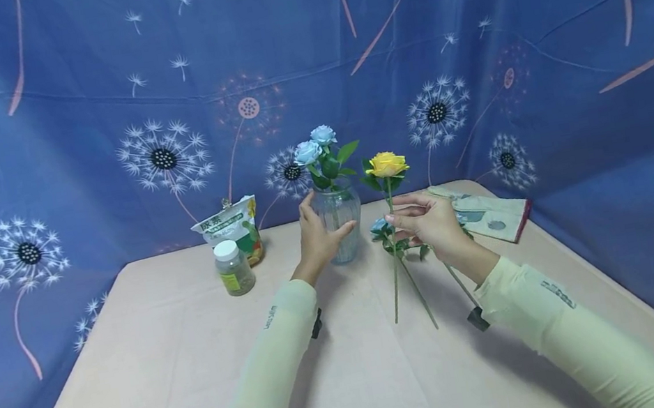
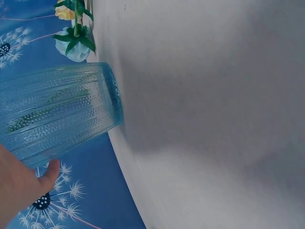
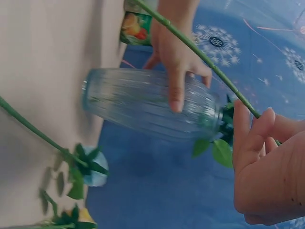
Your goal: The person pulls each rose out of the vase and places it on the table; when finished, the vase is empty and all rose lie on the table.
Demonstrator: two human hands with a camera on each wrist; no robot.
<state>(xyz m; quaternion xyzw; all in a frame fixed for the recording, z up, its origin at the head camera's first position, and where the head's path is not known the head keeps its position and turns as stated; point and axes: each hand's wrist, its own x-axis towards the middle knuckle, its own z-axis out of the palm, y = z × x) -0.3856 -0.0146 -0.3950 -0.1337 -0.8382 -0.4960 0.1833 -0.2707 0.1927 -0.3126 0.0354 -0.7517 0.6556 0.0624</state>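
My left hand [image 1: 318,239] holds the side of an upright clear glass vase [image 1: 344,233], thumb and fingers spread around it. Two light blue roses [image 1: 308,153] with green leaves rise out of the vase's mouth. To the right of the vase, my right hand [image 1: 437,226] pinches the stem of a yellow rose [image 1: 387,164] between thumb and fingertips. The bloom points up and the green stem [image 3: 200,55] slants down over the table. Beneath the right hand lies another blue rose [image 1: 379,226], partly hidden. The right wrist view also shows a yellow bloom [image 3: 85,215] lying low beside it.
A white-capped jar [image 1: 235,274] stands left of the vase, in front of a printed plastic bag [image 1: 244,227]. A folded cloth [image 1: 496,215] with a dark red edge lies at the table's back right. A blue dandelion-print curtain [image 1: 302,38] hangs behind the pale table [image 1: 199,364].
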